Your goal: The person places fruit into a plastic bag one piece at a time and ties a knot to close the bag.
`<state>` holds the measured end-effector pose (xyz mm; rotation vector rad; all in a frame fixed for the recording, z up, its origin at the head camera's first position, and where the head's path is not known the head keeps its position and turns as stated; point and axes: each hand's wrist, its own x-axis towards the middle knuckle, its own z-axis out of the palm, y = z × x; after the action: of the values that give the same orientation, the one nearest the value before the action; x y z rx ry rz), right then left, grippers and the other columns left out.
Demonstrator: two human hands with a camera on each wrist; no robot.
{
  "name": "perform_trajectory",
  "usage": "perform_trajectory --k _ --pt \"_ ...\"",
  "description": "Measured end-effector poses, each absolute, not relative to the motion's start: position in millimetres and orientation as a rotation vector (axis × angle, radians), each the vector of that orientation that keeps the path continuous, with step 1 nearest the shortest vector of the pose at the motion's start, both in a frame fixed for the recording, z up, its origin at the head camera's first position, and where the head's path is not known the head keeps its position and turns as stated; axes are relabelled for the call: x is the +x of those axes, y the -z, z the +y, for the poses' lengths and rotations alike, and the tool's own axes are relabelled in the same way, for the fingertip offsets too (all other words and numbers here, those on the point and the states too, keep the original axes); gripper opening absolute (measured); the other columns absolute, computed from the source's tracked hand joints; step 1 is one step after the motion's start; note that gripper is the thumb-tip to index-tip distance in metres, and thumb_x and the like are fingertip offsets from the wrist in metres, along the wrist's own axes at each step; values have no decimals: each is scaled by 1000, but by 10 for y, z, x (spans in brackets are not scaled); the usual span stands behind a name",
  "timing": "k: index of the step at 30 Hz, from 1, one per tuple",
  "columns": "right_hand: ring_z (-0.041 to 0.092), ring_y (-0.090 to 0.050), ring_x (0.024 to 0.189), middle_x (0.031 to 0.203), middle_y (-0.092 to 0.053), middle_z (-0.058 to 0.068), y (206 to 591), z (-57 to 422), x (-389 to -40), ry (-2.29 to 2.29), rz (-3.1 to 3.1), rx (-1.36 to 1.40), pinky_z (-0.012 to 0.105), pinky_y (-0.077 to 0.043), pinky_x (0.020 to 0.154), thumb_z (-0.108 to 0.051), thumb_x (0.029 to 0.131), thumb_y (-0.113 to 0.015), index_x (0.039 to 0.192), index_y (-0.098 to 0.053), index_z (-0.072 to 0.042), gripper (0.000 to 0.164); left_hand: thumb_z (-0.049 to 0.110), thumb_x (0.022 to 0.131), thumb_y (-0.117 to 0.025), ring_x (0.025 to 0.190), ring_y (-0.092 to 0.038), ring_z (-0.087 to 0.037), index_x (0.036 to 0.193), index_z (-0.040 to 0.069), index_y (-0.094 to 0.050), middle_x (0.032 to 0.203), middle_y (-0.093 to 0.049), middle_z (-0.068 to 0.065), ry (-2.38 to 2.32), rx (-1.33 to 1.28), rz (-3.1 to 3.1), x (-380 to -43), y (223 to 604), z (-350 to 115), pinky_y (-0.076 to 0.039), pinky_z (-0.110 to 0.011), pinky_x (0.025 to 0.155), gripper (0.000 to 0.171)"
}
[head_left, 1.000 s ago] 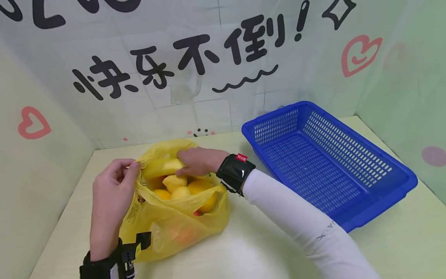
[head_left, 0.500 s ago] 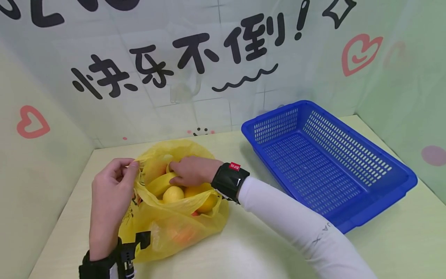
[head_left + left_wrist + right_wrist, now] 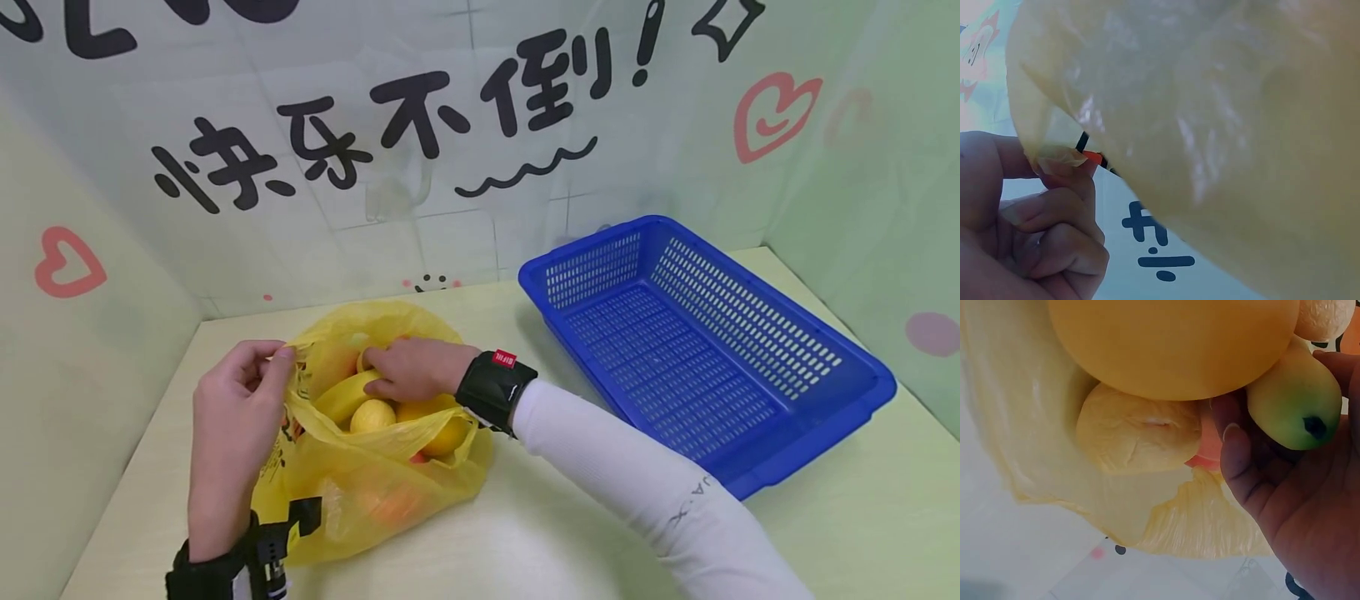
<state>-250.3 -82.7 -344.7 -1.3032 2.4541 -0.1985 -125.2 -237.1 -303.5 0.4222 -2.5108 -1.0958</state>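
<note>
A yellow plastic bag full of fruit stands on the table at left of centre in the head view. My left hand pinches its left rim between thumb and fingers; the left wrist view shows the thin film caught there. Inside the bag's mouth, my right hand grips the end of a banana. Its green, dark-tipped end lies within the hand in the right wrist view. Near the banana are a lemon and a larger yellow-orange fruit. The bag's lower contents are mostly hidden.
A blue perforated plastic basket stands right of the bag, with nothing visible in it. The pale table meets a printed backdrop behind and side panels at left and right.
My right hand has moved lower and slightly left into the bag, and the banana has come down with it. In the last half second both hands stay nearly still.
</note>
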Motion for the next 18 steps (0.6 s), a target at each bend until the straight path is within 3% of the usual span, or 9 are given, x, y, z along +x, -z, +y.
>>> perform_trajectory --k 8,18 --pt "16 -60 96 104 -61 -1 3468 -783 -2517 214 2450 -1265 27 -46 93 -44 105 -40 130 -48 -19 37 34 102 -53 59 -47 -16 116 9 -67 75 -52 1 1091 439 -2512 -1248 3030 -2389 -39 -21 51 32" --pt "16 -59 98 105 -61 -2 3477 -716 -2541 233 2457 -1316 28 -46 93 -44 104 -43 126 -52 -18 35 34 102 -52 60 -48 -16 117 8 -66 77 -54 0 1095 438 -2520 -1244 3033 -2394 -40 -20 52 33"
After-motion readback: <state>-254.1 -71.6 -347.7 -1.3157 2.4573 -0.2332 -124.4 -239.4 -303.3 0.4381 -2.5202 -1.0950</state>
